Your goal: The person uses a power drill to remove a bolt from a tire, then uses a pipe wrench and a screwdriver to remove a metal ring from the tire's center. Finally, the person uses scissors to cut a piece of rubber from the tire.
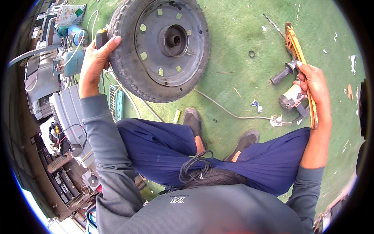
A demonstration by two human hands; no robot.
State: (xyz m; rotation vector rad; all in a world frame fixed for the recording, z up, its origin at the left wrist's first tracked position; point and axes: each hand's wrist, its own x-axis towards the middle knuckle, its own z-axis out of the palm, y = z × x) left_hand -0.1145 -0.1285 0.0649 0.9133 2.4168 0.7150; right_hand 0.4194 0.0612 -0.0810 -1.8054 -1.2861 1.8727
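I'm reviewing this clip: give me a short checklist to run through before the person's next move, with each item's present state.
1. Left hand has the black-and-yellow handle in its grasp: ok.
2. Left thumb pressing on the wheel: cannot tell; it overlaps the tyre's edge in view.
3. Right hand closed around the orange bar: ok.
4. Power tool well away from the bar: not ok; the bar partly crosses in front of it, though contact is unclear.
5. Cable out from under the shoes: ok; it runs ahead of them.
6. Gloves worn: not ok; both hands are bare.
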